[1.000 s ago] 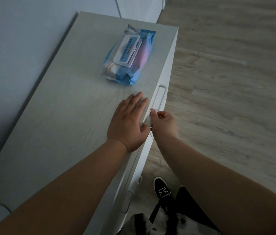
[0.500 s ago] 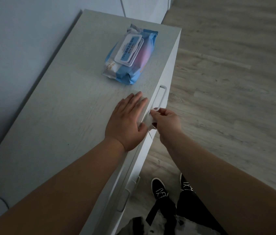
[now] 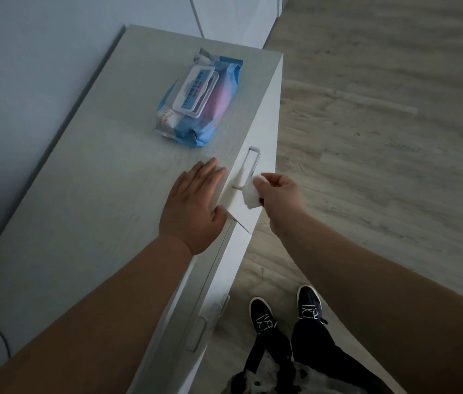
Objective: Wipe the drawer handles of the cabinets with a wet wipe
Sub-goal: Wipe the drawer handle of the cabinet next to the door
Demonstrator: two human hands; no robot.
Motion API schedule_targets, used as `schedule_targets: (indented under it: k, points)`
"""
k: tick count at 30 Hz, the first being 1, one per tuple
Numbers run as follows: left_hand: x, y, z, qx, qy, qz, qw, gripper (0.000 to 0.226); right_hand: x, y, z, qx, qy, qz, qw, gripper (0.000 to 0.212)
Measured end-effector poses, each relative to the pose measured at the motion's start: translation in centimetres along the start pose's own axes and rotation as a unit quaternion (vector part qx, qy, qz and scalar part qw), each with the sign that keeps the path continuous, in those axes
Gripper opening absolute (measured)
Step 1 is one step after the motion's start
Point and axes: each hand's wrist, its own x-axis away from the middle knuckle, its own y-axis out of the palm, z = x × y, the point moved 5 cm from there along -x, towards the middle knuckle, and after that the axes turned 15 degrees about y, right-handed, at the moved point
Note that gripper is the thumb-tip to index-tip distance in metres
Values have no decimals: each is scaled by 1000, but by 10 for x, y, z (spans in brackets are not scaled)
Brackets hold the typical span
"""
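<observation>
My left hand (image 3: 196,206) lies flat on the cabinet (image 3: 105,194), fingers straight, tips at the front edge, holding nothing. The pack (image 3: 199,98) sits beyond those tips. My right hand (image 3: 278,194) has drawn out from the drawer front, and its thumb and fingers pinch the bunched wipe (image 3: 251,193) at the near end of the handle (image 3: 253,163). I judge the bar ahead of the wipe needs wiping, and the lower handles (image 3: 199,331) too. Right of my knuckles is open floor (image 3: 381,166).

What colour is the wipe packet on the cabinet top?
The wipe packet is blue, fading to pink, with a white lid; head view.
</observation>
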Motion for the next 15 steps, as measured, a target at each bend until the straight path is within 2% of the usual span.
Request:
schedule_targets:
  k: [6, 9, 15]
  points:
    - [-31, -1, 8, -13, -63, 41, 997, 67, -4, 3, -13, 50, 4, -42, 998, 8]
    - [-37, -1, 6, -14, -77, 42, 996, 68, -4, 4, -6, 88, 0, -34, 996, 12]
    - [-38, -1, 5, -22, -83, 38, 996, 71, -19, 0, -46, 118, -42, -9, 992, 9]
